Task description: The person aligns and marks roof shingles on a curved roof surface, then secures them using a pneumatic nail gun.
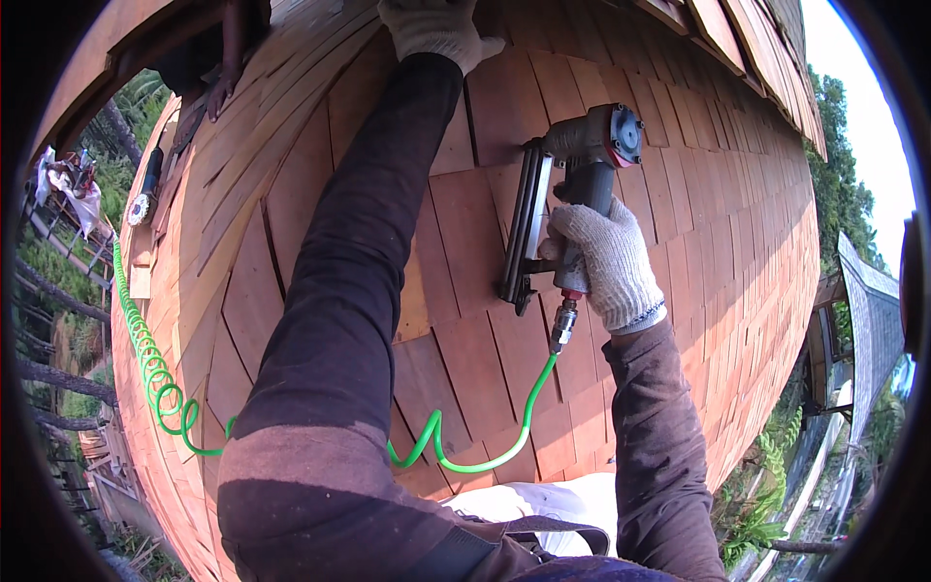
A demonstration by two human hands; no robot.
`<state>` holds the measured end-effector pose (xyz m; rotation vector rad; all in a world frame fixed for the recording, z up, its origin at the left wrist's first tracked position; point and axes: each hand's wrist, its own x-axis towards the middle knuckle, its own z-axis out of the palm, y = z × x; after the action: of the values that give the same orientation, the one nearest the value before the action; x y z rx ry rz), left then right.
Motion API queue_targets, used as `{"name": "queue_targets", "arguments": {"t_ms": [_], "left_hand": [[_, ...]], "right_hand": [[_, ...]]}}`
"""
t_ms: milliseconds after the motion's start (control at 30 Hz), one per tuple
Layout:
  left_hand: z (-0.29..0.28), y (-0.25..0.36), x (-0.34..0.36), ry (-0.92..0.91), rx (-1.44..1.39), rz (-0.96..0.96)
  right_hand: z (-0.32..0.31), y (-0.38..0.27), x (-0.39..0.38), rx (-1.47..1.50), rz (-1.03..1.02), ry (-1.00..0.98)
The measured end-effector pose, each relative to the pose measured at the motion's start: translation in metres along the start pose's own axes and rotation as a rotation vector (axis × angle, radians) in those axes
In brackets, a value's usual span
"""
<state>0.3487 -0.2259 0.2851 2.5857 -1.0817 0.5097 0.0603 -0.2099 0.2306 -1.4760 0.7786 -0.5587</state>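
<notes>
My right hand (603, 257), in a white knit glove, is closed around the handle of a grey and black pneumatic nail gun (601, 136), whose long magazine lies close against the reddish wooden shingles (470, 233). A coiled green hose (485, 464) runs from the metal fitting below the grip across the shingles to the left side. My left hand (432, 31), also gloved, is raised at the top edge on the shingled surface, thumb out; its other fingers are hidden, so its grip cannot be made out. My left forearm crosses the middle of the view.
Another person's hand (223, 87) hangs at an opening in the upper left, above a dark cylindrical tool (145, 194). Overhanging shingles (737, 48) edge the top right. Railing with hung cloth (82, 199) and trees stand left. A grey roof (863, 310) and greenery are right.
</notes>
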Motion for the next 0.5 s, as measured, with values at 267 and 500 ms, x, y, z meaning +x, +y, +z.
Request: {"name": "queue_targets", "arguments": {"t_ms": [267,500], "left_hand": [[0.016,0.0,0.001,0.119,-0.006,-0.019],[0.003,0.001,0.007,-0.083,-0.063,-0.034]], "right_hand": [[-0.001,0.004,0.001,0.045,-0.014,-0.004],[0.012,-0.002,-0.016,-0.063,-0.005,-0.002]]}}
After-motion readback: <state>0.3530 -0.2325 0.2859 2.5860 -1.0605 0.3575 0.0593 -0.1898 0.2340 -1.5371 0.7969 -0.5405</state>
